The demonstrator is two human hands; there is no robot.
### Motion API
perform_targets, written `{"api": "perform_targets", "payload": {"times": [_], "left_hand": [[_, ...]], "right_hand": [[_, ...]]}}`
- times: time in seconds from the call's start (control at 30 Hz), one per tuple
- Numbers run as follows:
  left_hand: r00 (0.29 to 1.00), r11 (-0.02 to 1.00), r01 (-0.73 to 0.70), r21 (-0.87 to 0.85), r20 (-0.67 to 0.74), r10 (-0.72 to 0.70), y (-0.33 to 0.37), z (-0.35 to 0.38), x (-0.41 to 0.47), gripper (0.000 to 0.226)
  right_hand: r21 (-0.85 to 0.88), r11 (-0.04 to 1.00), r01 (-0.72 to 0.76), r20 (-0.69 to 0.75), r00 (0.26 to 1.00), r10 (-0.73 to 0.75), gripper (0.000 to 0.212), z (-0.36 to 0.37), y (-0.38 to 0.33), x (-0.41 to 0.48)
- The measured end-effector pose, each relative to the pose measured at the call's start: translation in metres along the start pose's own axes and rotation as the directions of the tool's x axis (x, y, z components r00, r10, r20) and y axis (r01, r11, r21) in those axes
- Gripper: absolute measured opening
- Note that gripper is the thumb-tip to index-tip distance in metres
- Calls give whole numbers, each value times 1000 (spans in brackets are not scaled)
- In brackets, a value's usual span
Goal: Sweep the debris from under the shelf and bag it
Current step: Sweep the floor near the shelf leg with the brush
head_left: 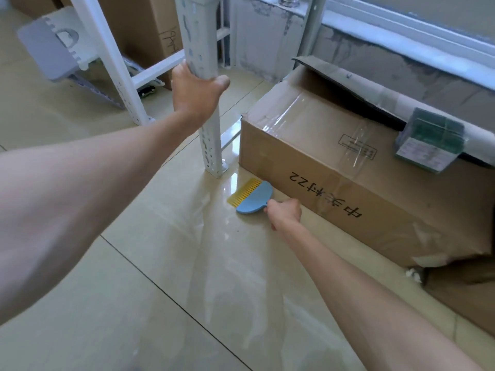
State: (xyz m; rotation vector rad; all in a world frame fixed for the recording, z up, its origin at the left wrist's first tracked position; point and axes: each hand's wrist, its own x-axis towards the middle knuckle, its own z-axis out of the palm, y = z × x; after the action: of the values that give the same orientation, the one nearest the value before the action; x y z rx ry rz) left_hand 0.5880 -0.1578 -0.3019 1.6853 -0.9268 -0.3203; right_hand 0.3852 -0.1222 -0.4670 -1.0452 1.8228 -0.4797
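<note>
The brush (251,196), a small hand brush with a blue half-round back and short yellow bristles, was down on the glossy beige floor (166,277), its bristles pointing toward the foot of the shelf post (206,124) and lying just beside the near wall of the big cardboard box (334,167). I had my right hand (285,212) clenched around its handle, which was hidden inside the fist. My left hand (197,89) was wrapped around the white perforated post of the shelf, fingers behind it and thumb across the front, well above the floor.

The box lay on its side next to the post, almost touching its foot. Black handwriting on its near face stood upside down to me; I could make out "22" after a few Chinese characters, which I could not read with confidence. A printed rectangular label higher on the same face was too small to read, and clear tape ran across it. One flap of the box stood open at the top. A green bundle wrapped in clear plastic (428,137) rested on the box's upper right part, with a pale label whose print was blurred.

Behind the post, a second brown carton (150,30) carried a dark scribble I could not decipher, and a pale grey folded stool (53,49) leaned near another white upright. I could see no more than a dark speck or two on the floor near the brush.
</note>
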Motion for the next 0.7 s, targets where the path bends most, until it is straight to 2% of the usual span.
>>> {"api": "perform_targets", "payload": {"times": [0.5,0.7], "left_hand": [[996,995,86,52,24,-88,16,1,-14,28],[980,965,194,174,11,-199,19,-3,-6,64]], "right_hand": [[58,993,-99,-9,995,100,33,-70,42,-3],[61,992,-108,-17,994,110,22,-91,47,-11]]}}
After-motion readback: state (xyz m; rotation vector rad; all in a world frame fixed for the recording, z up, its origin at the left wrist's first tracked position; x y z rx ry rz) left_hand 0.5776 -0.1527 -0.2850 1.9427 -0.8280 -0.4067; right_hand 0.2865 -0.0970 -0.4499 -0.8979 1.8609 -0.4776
